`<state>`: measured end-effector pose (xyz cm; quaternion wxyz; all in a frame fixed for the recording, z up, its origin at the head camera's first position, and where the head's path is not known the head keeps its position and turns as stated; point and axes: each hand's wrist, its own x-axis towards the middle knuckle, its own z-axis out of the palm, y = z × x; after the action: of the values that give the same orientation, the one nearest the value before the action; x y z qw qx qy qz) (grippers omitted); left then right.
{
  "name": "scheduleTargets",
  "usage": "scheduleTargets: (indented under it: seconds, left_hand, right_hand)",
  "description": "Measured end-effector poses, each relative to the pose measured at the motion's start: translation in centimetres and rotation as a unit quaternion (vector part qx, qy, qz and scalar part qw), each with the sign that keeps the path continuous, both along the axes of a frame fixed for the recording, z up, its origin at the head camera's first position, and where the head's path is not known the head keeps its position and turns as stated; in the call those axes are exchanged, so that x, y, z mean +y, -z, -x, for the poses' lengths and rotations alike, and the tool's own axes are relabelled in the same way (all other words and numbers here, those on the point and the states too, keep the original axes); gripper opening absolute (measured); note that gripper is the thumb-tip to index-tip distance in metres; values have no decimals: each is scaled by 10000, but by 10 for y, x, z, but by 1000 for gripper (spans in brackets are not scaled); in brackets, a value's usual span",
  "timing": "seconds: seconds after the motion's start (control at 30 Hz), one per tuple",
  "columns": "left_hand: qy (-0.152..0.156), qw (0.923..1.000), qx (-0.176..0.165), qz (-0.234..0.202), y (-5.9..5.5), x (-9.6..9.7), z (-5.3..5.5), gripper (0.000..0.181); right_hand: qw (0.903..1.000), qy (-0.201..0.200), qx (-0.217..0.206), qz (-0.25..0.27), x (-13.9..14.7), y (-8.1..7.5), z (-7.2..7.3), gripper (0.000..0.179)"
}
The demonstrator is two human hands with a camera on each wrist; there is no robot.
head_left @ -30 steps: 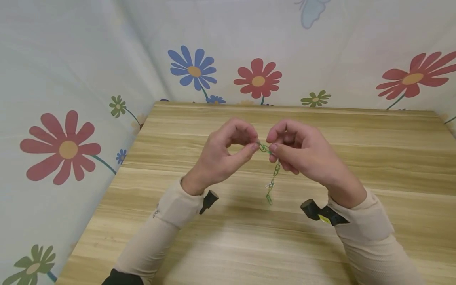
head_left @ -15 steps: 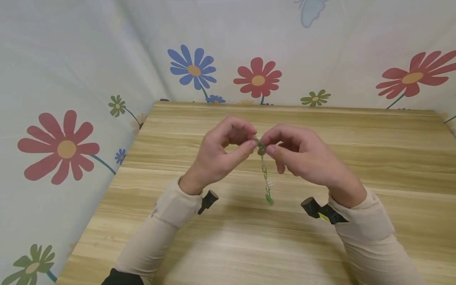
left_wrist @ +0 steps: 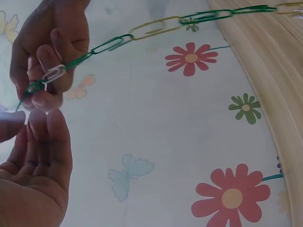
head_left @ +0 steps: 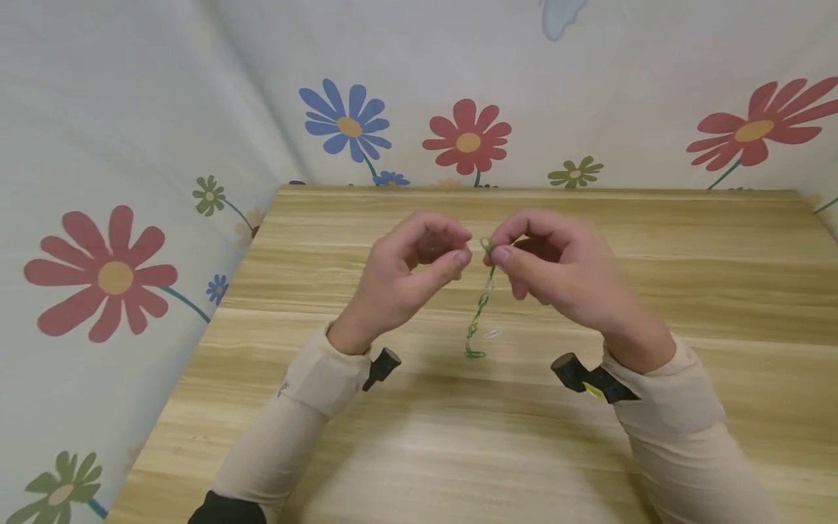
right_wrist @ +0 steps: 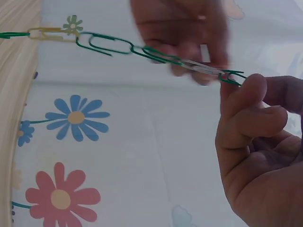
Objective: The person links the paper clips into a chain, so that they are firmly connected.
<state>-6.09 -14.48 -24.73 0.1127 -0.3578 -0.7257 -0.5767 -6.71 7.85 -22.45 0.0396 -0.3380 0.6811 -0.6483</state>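
Observation:
A chain of linked paper clips [head_left: 481,300], mostly green with some yellow and white ones, hangs from my right hand [head_left: 556,273]. The right thumb and index finger pinch a green clip at its top end, clearly seen in the right wrist view [right_wrist: 236,78]. Below that follows a white clip [left_wrist: 53,74]. My left hand [head_left: 409,280] is just left of the chain's top, fingers loosely bent, with a small gap to the clips and nothing visible between thumb and fingers. The chain's lowest green clip [head_left: 474,354] lies sideways, seemingly on the table.
A loose white paper clip [head_left: 493,334] lies on the wooden table [head_left: 419,444], right of the chain's lower part. A white flower-print curtain [head_left: 406,58] stands behind the table and along its left side. Both wrists carry small black cameras [head_left: 576,372].
My left hand has parted from the top clip, while the right hand has raised it slightly. The chain's lower end has swung left, away from the white clip on the table.

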Motion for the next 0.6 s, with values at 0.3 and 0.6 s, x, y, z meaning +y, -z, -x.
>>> scheduleTargets:
  seconds: [0.3, 0.6]
  left_hand:
    - [-611, 9266, -1738, 3278, 43, 31, 41, 11]
    - [-301, 8150, -1965, 5444, 91, 69, 48, 21]
  right_hand:
    - [9778, 40, 290, 2077, 35, -14, 6, 8]
    - [9556, 592, 90, 2886, 77, -22, 14, 5]
